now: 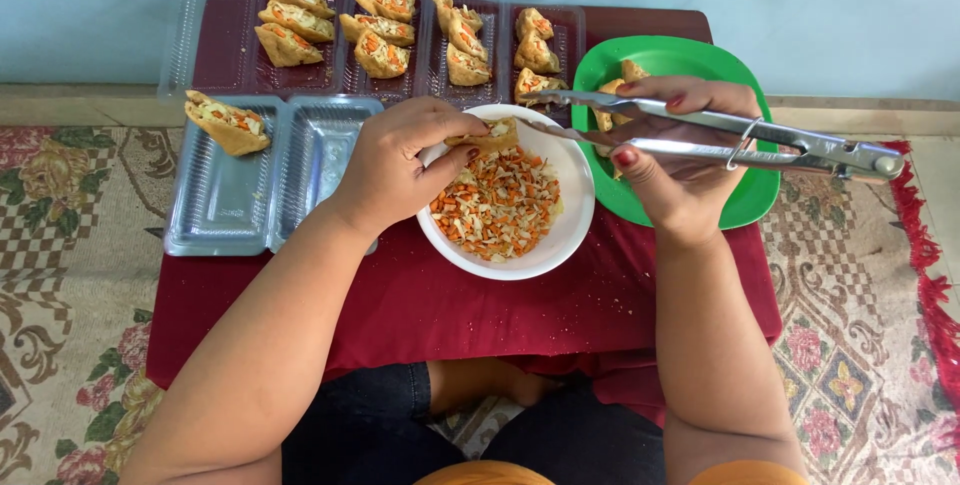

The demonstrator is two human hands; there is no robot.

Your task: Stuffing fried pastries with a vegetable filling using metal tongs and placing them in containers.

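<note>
The left hand (395,170) is over the far left rim of the white bowl (575,220). Its fingers are closed around a tofu pocket (492,135), which it holds just above the filling (497,203), a mix of orange and pale shreds that lies in the bowl. The right hand (680,160) is to the right of the bowl, above the green plate (660,57). Its fingers grip metal tongs (720,135), and the tips of the tongs point left and reach the open side of the pocket. The arms of the tongs are close together; if they pinch some filling, it cannot be told.

The bowl stands in the middle of a low table under a red cloth (450,310). On the green plate, partly hidden by the hand, lie a few unfilled pockets (632,70). On the far side is a clear tray (225,50) with rows of filled pockets (382,30). Nearer, on the left, is a second tray (225,205); one filled pocket (227,123) rests on its far left corner. A patterned carpet (60,275) covers the floor around the table.
</note>
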